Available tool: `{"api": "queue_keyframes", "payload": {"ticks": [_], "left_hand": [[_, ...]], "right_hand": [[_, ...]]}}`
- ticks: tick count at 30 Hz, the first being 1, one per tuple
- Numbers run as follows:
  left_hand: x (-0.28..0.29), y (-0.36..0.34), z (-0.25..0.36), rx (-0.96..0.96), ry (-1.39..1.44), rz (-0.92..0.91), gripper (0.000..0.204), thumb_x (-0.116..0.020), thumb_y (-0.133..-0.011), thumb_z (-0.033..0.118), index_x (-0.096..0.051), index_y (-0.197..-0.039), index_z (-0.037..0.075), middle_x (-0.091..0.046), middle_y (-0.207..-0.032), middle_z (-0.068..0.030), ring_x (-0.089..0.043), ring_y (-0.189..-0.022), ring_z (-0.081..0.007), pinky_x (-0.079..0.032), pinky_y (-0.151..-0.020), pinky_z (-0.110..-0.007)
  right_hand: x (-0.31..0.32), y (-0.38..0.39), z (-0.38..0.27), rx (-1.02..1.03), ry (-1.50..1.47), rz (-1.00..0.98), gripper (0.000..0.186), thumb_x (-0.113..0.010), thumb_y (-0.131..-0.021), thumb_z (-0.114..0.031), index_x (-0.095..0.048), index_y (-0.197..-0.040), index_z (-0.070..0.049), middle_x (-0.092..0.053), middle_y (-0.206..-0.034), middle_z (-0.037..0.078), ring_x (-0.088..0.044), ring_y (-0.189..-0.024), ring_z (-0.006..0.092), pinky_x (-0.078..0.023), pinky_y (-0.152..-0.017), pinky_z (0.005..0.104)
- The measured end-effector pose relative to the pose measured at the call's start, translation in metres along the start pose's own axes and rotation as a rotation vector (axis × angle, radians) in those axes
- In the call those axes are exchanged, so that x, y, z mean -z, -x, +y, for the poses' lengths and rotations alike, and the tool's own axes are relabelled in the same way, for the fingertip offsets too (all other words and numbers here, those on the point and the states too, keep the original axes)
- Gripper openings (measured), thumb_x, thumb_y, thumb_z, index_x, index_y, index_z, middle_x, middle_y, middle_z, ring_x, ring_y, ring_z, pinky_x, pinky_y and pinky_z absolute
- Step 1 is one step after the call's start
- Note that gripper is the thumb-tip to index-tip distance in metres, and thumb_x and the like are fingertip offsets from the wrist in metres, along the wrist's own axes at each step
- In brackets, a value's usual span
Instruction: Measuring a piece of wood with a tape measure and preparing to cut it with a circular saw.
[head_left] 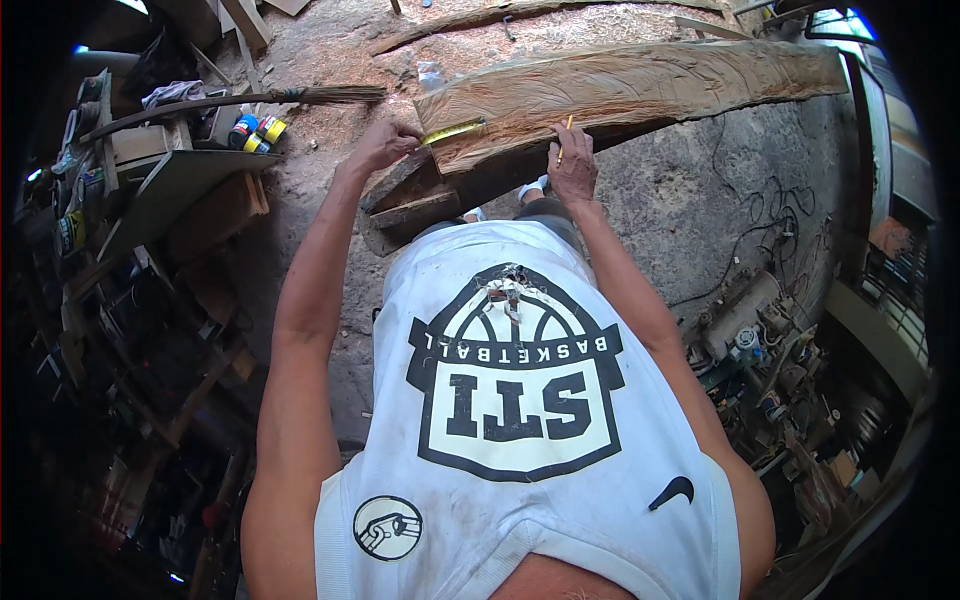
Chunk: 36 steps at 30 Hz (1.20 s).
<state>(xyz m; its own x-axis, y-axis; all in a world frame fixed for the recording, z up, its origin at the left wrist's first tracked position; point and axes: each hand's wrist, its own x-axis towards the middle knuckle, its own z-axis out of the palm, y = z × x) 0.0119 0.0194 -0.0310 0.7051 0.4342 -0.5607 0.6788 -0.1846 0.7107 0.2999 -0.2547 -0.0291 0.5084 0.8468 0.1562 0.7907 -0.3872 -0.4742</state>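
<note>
A long, rough-hewn wooden slab [640, 88] lies across in front of me, its pale face marked with tool cuts and its near edge dark. My left hand [385, 146] is closed at the slab's left end on a tape measure. The yellow blade of this tape measure [455, 132] runs rightward along the wood; its case cannot be made out. Between the closed fingers of my right hand [574, 172] is a thin yellow pencil [562, 140], at the slab's near edge. Dark wooden blocks [415, 212] sit beneath the slab's left end.
Wood shavings cover the floor [330, 45] beyond the slab. At left, a stick broom [330, 95] and several small cans [262, 132] rest by cluttered boards. Loose black cords [780, 215] and a machine with a motor [745, 325] are at right. My feet stand close to the blocks.
</note>
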Motion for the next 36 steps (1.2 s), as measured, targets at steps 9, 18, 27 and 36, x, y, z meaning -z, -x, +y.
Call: {"api": "queue_keyframes", "payload": {"ticks": [9, 18, 27, 36], "left_hand": [[-0.001, 0.004, 0.006, 0.032, 0.051, 0.018, 0.032, -0.071, -0.09, 0.02, -0.083, -0.114, 0.004, -0.079, -0.086, -0.0091, -0.07, -0.076, -0.0165, -0.055, -0.073, -0.034], [0.002, 0.01, 0.017, 0.035, 0.025, 0.026, 0.029, -0.072, -0.091, 0.014, -0.082, -0.115, 0.004, -0.079, -0.086, -0.0076, -0.07, -0.077, -0.0143, -0.055, -0.073, -0.033], [-0.004, -0.001, -0.004, -0.042, 0.007, 0.027, 0.028, -0.075, -0.094, 0.019, -0.082, -0.118, 0.006, -0.079, -0.089, -0.0058, -0.068, -0.078, -0.0133, -0.054, -0.073, -0.032], [-0.006, -0.001, 0.0, 0.009, -0.083, 0.066, 0.028, -0.074, -0.093, 0.021, -0.083, -0.116, 0.008, -0.08, -0.087, -0.0083, -0.073, -0.079, -0.0179, -0.057, -0.076, -0.034]], "right_hand": [[0.015, 0.007, -0.013, -0.076, -0.132, 0.007, 0.027, -0.063, -0.102, -0.014, -0.067, -0.129, -0.008, -0.069, -0.12, 0.017, -0.066, -0.112, 0.041, -0.056, -0.095, 0.0493], [0.055, 0.184, 0.074, -0.646, -0.189, -0.385, 0.031, -0.049, -0.11, -0.018, -0.066, -0.132, -0.006, -0.078, -0.103, 0.019, -0.078, -0.091, 0.032, -0.06, -0.079, 0.0465], [0.057, 0.331, 0.118, -1.009, -0.088, -0.721, 0.039, -0.065, -0.093, -0.025, -0.078, -0.125, -0.006, -0.081, -0.099, 0.018, -0.08, -0.091, 0.0295, -0.061, -0.086, 0.0411], [0.035, 0.302, 0.154, -1.01, -0.403, -0.524, 0.036, -0.061, -0.1, -0.024, -0.074, -0.128, -0.006, -0.081, -0.104, 0.014, -0.078, -0.088, 0.0235, -0.062, -0.073, 0.0373]]}}
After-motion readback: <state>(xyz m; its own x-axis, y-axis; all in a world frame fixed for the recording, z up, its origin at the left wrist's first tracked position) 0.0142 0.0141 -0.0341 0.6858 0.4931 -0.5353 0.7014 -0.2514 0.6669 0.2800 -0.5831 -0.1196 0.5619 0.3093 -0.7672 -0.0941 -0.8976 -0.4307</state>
